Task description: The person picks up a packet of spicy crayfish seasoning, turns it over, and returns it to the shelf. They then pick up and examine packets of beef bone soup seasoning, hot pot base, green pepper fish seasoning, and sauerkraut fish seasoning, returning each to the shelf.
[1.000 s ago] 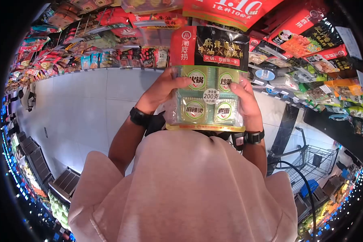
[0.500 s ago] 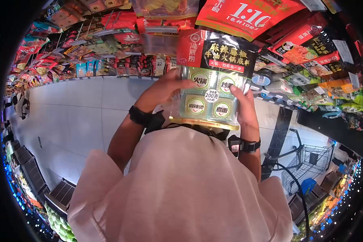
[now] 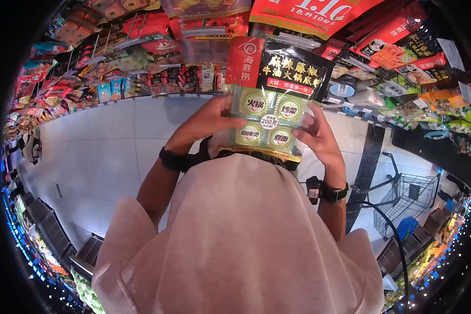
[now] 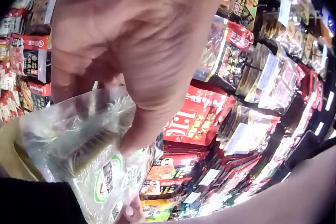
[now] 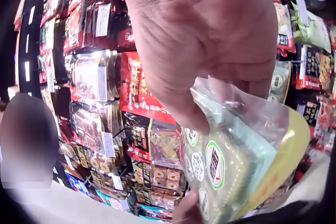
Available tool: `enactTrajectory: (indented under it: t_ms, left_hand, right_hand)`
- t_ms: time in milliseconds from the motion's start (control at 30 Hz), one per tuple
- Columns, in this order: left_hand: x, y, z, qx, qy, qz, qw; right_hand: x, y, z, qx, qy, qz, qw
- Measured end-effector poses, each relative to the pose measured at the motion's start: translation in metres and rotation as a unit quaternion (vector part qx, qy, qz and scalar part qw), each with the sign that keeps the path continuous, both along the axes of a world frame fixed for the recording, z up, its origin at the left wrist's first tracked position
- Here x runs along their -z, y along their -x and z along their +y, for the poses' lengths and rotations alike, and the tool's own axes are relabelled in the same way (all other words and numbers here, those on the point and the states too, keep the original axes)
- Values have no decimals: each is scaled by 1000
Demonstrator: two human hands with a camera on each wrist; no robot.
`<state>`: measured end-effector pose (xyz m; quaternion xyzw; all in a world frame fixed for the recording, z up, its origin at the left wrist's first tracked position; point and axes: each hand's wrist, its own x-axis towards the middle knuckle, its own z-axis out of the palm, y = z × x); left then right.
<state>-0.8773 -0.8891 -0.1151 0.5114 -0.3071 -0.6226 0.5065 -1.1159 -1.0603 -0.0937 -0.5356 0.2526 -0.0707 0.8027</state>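
Note:
Both hands hold up a packet of hot pot base (image 3: pixel 293 70) in front of the chest. Its top is red and black, and a clear lower part shows several green-labelled blocks. My left hand (image 3: pixel 206 123) grips the left edge, thumb across the front and the other fingers behind. At the right edge, my right hand (image 3: pixel 324 138) has its thumb by the lower right block. In the left wrist view, the left thumb (image 4: pixel 139 132) presses the clear film. The right wrist view shows the right thumb (image 5: pixel 191 116) on the front and the packet's yellow bottom edge (image 5: pixel 294 145).
Racks of hanging seasoning packets surround the packet, including a large red bag (image 3: pixel 314 15) just beyond it. More bags (image 3: pixel 403 49) hang at the right. A wire shopping cart (image 3: pixel 411 196) stands on the tiled floor (image 3: pixel 110 131) at the right. Dark crates (image 3: pixel 42 214) line the left side.
The packet has tilted, its top leaning right and its bottom swinging left. Both thumbs sit lower on its front, the right one moving from the upper to the lower block.

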Motion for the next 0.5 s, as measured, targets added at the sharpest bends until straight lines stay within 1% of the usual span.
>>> enactTrajectory:
  t_ms: [133,200,233,300,400,500]
  left_hand:
    - [-10,-12,-2,-2,-6,-20,1000]
    - [-17,-12,1,-36,-23,-15,999]
    - [-16,-14,1,-37,-24,-16,999]
    - [-12,-17,2,-35,-5,-40,999]
    - [-13,-14,1,-61,2,-27,998]
    - [-9,-15,3,-46,-26,-5,999]
  right_hand:
    - [8,-10,-2,10,4,-11,1000]
    - [10,-15,3,28,30,-3,999]
    - [8,-17,4,35,25,-5,999]
    - [8,-23,7,49,23,-15,998]
    - [5,-29,8,69,12,-17,997]
    - [5,-30,7,74,-7,-4,997]
